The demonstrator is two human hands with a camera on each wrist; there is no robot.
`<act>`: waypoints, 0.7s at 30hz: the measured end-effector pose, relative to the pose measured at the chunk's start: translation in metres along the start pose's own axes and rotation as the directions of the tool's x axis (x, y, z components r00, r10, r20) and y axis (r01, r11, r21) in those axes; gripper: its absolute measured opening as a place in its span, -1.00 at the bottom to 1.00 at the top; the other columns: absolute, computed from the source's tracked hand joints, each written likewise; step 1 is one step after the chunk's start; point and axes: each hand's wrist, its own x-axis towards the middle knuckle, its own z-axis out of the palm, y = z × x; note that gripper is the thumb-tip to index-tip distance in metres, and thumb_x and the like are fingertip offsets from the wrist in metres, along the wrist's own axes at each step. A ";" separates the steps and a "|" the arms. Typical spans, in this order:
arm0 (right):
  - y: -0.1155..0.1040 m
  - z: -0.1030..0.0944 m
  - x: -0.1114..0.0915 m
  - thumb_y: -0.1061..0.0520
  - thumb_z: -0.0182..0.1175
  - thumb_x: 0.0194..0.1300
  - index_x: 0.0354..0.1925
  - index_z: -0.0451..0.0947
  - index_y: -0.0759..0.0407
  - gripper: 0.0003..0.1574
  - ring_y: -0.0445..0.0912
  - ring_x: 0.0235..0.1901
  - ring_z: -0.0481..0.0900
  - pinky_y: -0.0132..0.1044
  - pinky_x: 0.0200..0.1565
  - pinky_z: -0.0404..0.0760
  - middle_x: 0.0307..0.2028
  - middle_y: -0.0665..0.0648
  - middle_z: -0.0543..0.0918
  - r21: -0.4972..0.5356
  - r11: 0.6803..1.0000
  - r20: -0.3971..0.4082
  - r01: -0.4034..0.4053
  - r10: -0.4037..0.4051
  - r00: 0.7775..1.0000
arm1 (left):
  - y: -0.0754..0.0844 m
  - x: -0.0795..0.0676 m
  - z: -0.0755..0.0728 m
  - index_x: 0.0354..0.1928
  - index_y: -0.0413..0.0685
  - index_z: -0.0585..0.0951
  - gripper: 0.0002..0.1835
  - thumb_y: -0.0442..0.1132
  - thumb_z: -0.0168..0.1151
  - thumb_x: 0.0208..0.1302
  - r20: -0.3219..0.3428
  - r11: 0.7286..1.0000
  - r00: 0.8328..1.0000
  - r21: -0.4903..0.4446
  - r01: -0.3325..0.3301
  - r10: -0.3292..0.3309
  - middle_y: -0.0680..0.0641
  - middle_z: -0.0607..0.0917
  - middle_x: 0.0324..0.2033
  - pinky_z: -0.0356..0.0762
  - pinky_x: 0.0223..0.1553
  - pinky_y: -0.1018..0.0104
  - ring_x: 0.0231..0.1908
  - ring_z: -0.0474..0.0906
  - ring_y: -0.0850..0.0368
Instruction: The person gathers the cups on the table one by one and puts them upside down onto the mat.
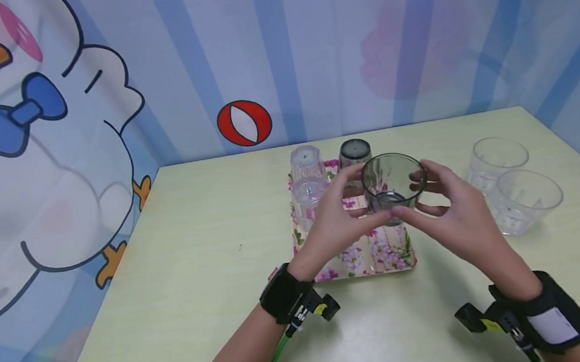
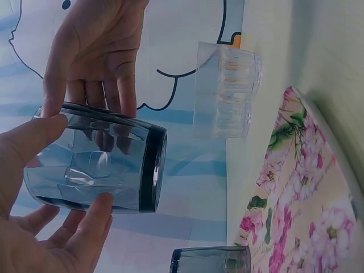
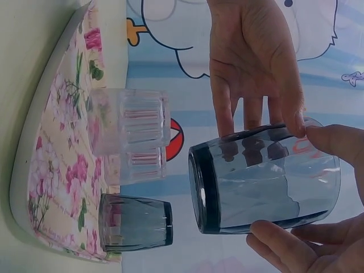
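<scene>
With the left grip [image 1: 337,216] and right grip [image 1: 460,212] curled round the smoky glass [image 1: 394,188], held mouth-up above the tray [image 1: 352,260] toward the bench's [image 1: 212,227] back edge, steady it with even side pressure, clear of the inverted tumbler [image 1: 355,152].

Blue-striped wall [image 1: 325,47] behind pale table [image 1: 212,227]; printed on wall, cartoon bird [image 1: 60,187], bow tie [image 1: 26,112], red-white ball [image 1: 244,123].

- Left grip [image 2: 23,244] and right grip [image 2: 99,51] holding a smoky glass [image 2: 96,170] upright
- Flowered tray [image 2: 301,193], lower down
- Clear glasses [image 2: 233,71], two, far right
- Second smoky glass [image 2: 213,261], upturned, farther left
</scene>
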 end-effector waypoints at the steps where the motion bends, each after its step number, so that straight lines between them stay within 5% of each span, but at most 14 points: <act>1: 0.000 0.001 0.001 -0.07 0.37 0.14 0.44 0.10 0.12 0.04 0.20 0.18 0.49 -0.16 -0.03 0.65 0.18 0.27 0.49 -0.006 1.000 0.002 0.011 -0.011 1.000 | 0.000 -0.001 -0.001 0.37 0.24 0.25 -0.15 -0.15 0.47 0.04 -0.003 1.000 1.000 0.000 0.001 -0.001 0.01 0.43 0.21 0.68 -0.05 0.39 0.16 0.51 0.06; 10: -0.005 0.006 0.005 -0.06 0.38 0.13 0.35 0.25 0.15 -0.08 0.14 0.14 0.53 -0.28 -0.07 0.68 0.12 0.24 0.52 0.023 0.999 0.020 0.049 -0.050 0.999 | 0.005 -0.008 -0.011 0.37 0.24 0.26 -0.15 -0.16 0.47 0.03 -0.023 1.000 1.000 0.012 0.019 -0.019 0.01 0.43 0.21 0.68 -0.07 0.39 0.15 0.51 0.07; 21: -0.012 0.010 0.007 -0.10 0.39 0.11 0.35 0.27 0.09 -0.08 0.13 0.15 0.53 -0.19 -0.06 0.69 0.14 0.22 0.52 0.033 0.998 0.042 0.053 -0.055 0.998 | 0.007 -0.016 -0.016 0.36 0.28 0.25 -0.14 -0.15 0.48 0.02 -0.057 0.999 0.998 0.037 0.040 -0.038 0.02 0.42 0.24 0.68 -0.04 0.36 0.15 0.48 0.10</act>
